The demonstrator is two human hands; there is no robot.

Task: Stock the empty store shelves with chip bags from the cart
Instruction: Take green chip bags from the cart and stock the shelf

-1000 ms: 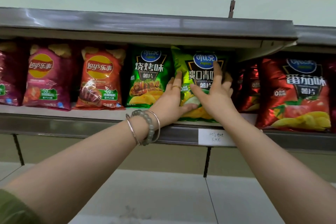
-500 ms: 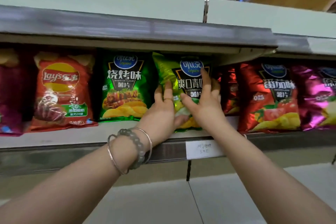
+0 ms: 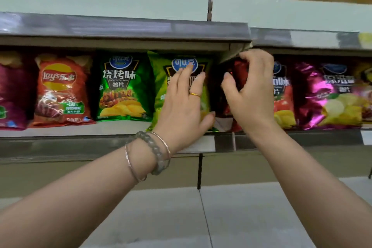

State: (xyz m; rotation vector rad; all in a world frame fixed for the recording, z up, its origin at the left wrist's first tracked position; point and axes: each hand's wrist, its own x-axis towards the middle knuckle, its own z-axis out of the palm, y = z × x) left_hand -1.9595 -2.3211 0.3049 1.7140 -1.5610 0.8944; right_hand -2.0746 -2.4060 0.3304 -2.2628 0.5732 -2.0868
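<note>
A light green chip bag [image 3: 159, 80] stands upright on the middle shelf [image 3: 80, 145]. My left hand [image 3: 185, 104] lies flat against its front with straight fingers. Just right of it, a dark red chip bag [image 3: 240, 71] sits further back in a gap. My right hand [image 3: 250, 92] curls over that bag's top, thumb on the left and fingers above, under the upper shelf [image 3: 120, 26]. The hand hides most of the bag.
Along the same shelf stand a dark green bag [image 3: 122, 86], an orange-red Lay's bag [image 3: 60, 90] and a purple bag [image 3: 10, 96] to the left. A red tomato bag [image 3: 283, 96] and a magenta bag [image 3: 330, 94] stand to the right. A white price tag [image 3: 203, 145] hangs on the shelf edge.
My right hand left the light green bag and moved right and up onto the dark red bag. My left hand slid up the green bag's front. The view shifted right.
</note>
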